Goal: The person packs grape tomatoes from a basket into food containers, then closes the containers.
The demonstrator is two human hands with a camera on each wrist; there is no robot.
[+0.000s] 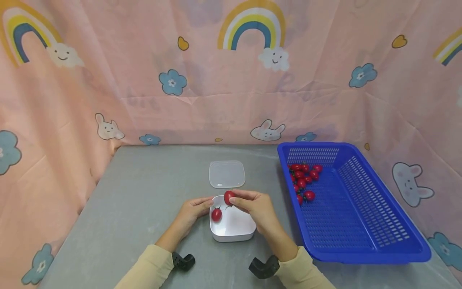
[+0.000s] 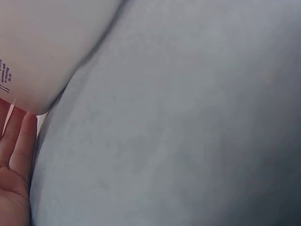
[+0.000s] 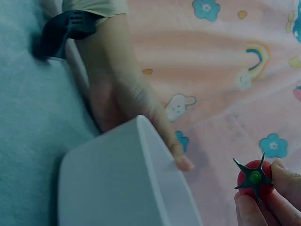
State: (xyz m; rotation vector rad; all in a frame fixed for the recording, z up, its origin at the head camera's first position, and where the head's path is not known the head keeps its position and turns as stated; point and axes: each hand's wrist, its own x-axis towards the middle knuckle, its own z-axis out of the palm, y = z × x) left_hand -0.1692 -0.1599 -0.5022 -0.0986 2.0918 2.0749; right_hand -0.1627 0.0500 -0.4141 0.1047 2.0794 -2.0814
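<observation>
A white plastic box (image 1: 232,224) stands without a lid on the grey table, one red cherry tomato (image 1: 216,214) with a green stem lying inside. At the box's left back corner, my left hand (image 1: 193,212) grips the rim; its fingers (image 2: 22,146) lie along the outer wall in the left wrist view. My right hand (image 1: 258,206) pinches a second cherry tomato (image 1: 229,198) over the back of the box. In the right wrist view the held tomato's green star-shaped calyx (image 3: 255,177) faces the camera.
A clear lid (image 1: 227,174) lies flat behind the box. To the right sits a large blue basket (image 1: 361,259) with perforated walls, several cherry tomatoes (image 1: 301,183) gathered along its left side. A pink patterned curtain (image 1: 216,112) hangs behind the table (image 1: 144,208).
</observation>
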